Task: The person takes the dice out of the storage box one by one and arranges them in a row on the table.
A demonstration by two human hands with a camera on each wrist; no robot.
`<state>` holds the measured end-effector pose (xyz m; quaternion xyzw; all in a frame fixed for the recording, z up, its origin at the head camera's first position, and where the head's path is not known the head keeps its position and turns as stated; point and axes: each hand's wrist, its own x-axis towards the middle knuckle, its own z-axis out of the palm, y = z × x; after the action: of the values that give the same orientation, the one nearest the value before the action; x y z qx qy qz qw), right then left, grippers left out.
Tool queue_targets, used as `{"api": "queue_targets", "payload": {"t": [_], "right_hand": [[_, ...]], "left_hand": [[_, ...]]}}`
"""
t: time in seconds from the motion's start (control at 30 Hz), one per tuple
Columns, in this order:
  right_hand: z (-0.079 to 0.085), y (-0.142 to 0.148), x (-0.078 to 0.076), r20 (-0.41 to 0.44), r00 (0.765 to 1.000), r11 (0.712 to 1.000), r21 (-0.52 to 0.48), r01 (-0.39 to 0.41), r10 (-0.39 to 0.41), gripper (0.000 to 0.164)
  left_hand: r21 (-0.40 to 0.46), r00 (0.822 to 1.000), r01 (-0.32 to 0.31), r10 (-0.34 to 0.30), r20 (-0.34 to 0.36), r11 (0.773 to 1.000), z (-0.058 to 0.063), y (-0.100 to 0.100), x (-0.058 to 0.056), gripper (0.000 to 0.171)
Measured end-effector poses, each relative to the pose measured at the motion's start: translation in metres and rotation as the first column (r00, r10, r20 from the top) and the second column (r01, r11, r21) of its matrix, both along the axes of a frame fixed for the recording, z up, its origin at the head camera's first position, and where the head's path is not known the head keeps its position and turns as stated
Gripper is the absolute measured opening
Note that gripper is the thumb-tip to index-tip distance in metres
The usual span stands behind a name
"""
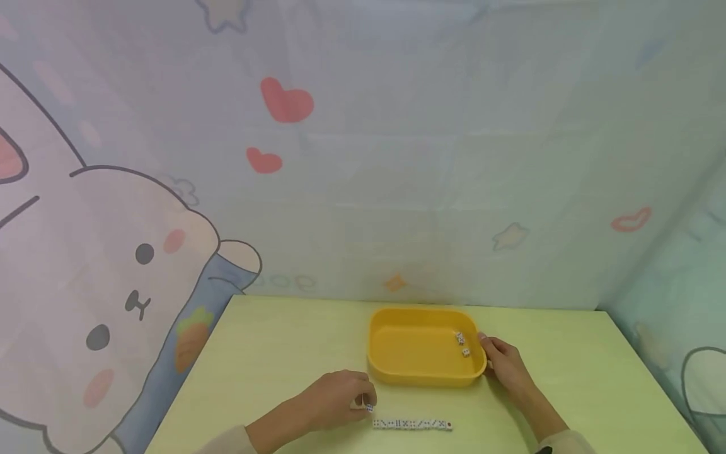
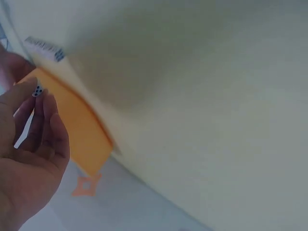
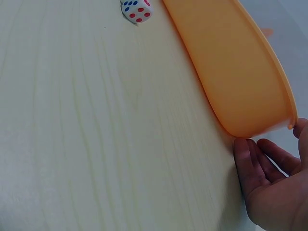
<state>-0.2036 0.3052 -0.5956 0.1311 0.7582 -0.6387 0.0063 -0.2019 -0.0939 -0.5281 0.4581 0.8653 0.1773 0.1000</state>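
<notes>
My left hand (image 1: 339, 398) pinches a small white die (image 1: 370, 408) between thumb and fingertips, just above the left end of a dice row (image 1: 413, 425). In the left wrist view that die (image 2: 37, 90) shows dark pips. Several dice make up the row, lying side by side on the table. Behind it stands a yellow tray (image 1: 420, 379) with a few dice (image 1: 466, 352) near its inner right side. At the tray's right end my right hand (image 1: 508, 369) holds it, thumb by the rim and fingers against the outer wall, as the right wrist view shows.
The pale yellow-green table (image 1: 283, 340) has a wood-grain top. A cloth backdrop (image 1: 397, 189) with printed hearts and a rabbit hangs along its back edge. In the right wrist view the row's end die (image 3: 138, 10) lies apart from the tray wall.
</notes>
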Motion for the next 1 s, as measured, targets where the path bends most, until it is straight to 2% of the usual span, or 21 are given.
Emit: {"api": "queue_targets", "payload": {"t": [0.13, 0.37, 0.77, 1.0], "right_hand": [[0.001, 0.000, -0.001, -0.007, 1.000, 1.000, 0.011, 0.016, -0.016, 0.072], [-0.002, -0.002, -0.002, 0.006, 1.000, 1.000, -0.005, 0.010, -0.010, 0.071], [0.000, 0.001, -0.003, -0.019, 1.000, 1.000, -0.001, 0.020, -0.020, 0.069], [-0.001, 0.001, -0.001, -0.006, 1.000, 1.000, -0.005, 0.022, -0.022, 0.069]], "left_hand": [[-0.024, 0.997, -0.059, 0.058, -0.046, 0.998, -0.015, 0.000, 0.006, 0.009], [-0.061, 0.994, -0.086, 0.081, -0.078, 0.994, -0.029, -0.002, 0.013, 0.011], [-0.044, 0.993, -0.111, 0.108, -0.048, 0.993, -0.038, 0.003, 0.012, 0.014], [-0.046, 0.994, -0.106, 0.106, -0.009, 0.993, -0.032, 0.004, 0.012, 0.017]]}}
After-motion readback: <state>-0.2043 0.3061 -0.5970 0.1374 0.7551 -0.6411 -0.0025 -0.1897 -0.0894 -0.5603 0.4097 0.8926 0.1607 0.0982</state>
